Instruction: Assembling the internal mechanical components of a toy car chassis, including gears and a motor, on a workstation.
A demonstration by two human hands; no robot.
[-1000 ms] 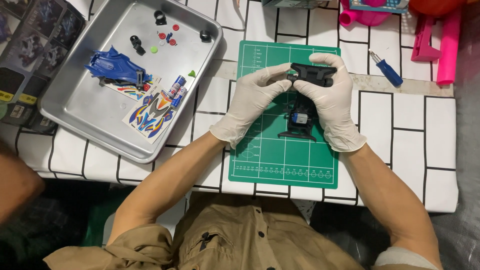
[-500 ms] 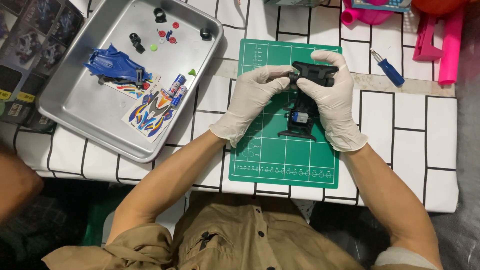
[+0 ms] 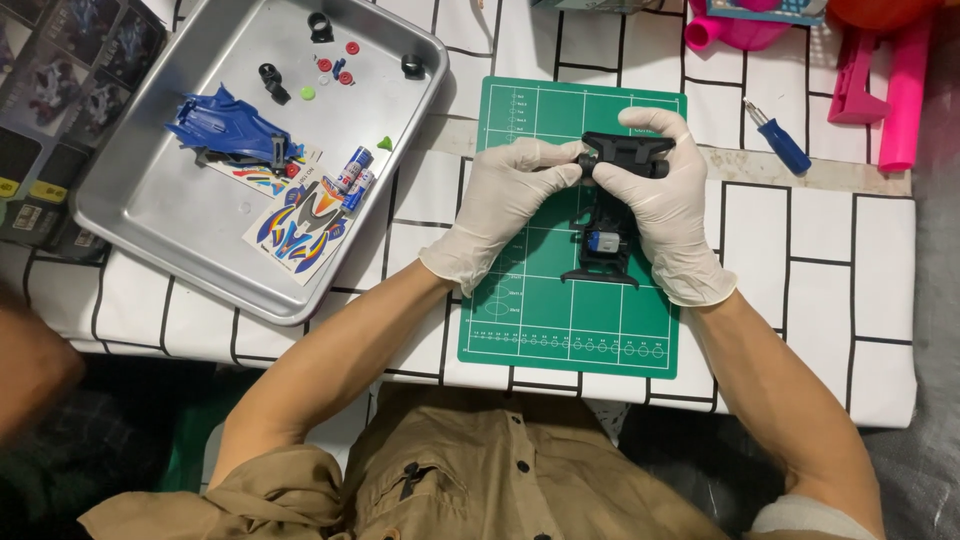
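Little has moved since the earlier frames: both gloved hands stay at the far end of the black plastic toy-car chassis (image 3: pixel 612 215), which sits above the green cutting mat (image 3: pixel 520 310) as before. The left hand (image 3: pixel 505 205), in a white glove, pinches the chassis's front left corner with thumb and fingertips closed on it. The right hand (image 3: pixel 665 205), also gloved, wraps over the front bumper, fingers curled and gripping it. The chassis's rear end points toward the person; whether it rests on the mat or is lifted cannot be told.

To the left, a silver metal tray (image 3: pixel 150 215) holds a blue toy-car body shell (image 3: pixel 230 130), a coloured sticker sheet (image 3: pixel 300 225), small black wheels (image 3: pixel 272 82) and tiny red and green parts. A blue-handled screwdriver (image 3: pixel 778 138) lies on the white grid-patterned tablecloth (image 3: pixel 800 260), right of the mat.
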